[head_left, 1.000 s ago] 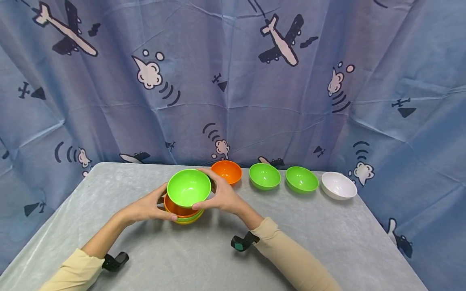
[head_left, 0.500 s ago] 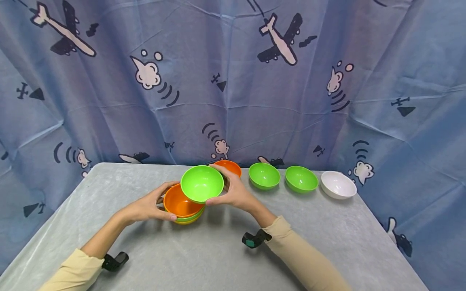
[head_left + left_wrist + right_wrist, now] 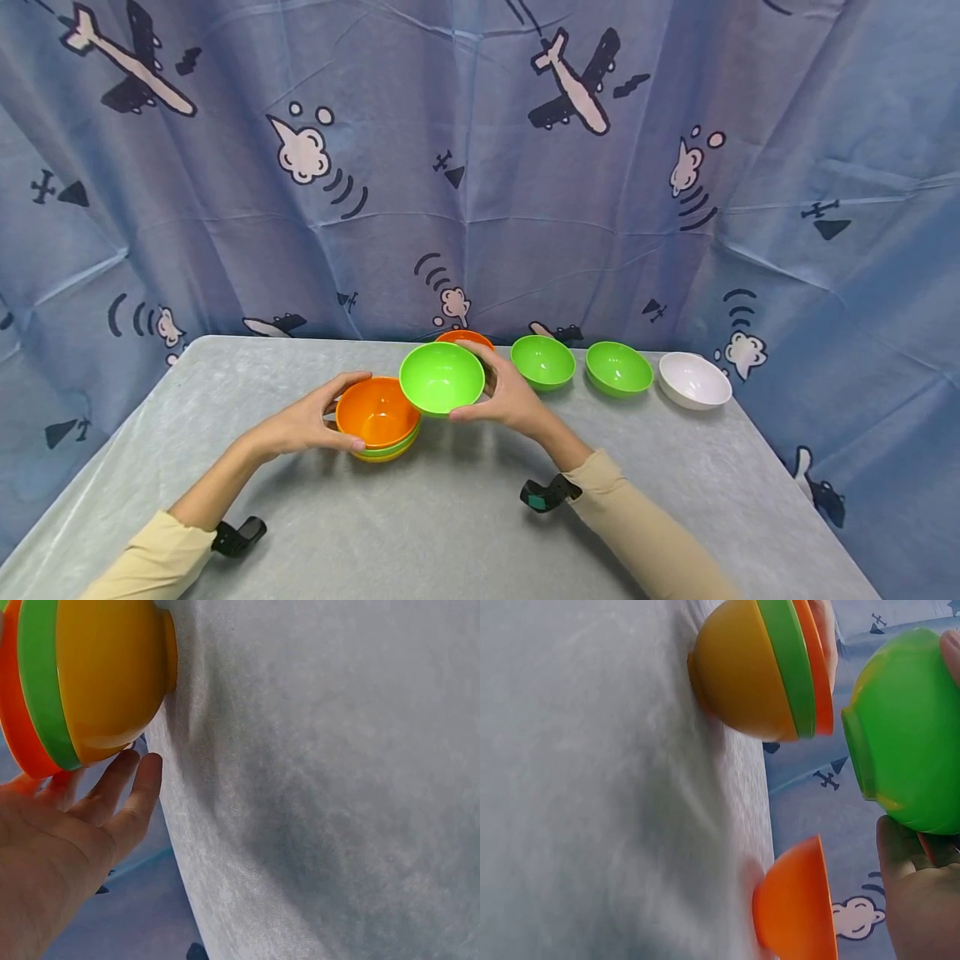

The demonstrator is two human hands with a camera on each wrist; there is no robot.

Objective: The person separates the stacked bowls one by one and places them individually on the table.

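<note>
Right hand (image 3: pixel 510 402) kept the green bowl (image 3: pixel 442 379) clamped and swung it out to the stack's (image 3: pixel 378 423) 2 o'clock — so the orange top bowl (image 3: pixel 377 407) sat pretty much uncovered. Left hand (image 3: pixel 297 427) gripped the stack from 9 o'clock.

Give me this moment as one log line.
left hand: grips three-bowl stack | right hand: holds green bowl aloft | back row: orange bowl, two green bowls, white bowl

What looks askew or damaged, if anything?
Nothing stands out: the round orange, green and yellow bowls nest evenly, the held round green bowl looks intact, and the round orange, green and white bowls behind stand upright.
</note>
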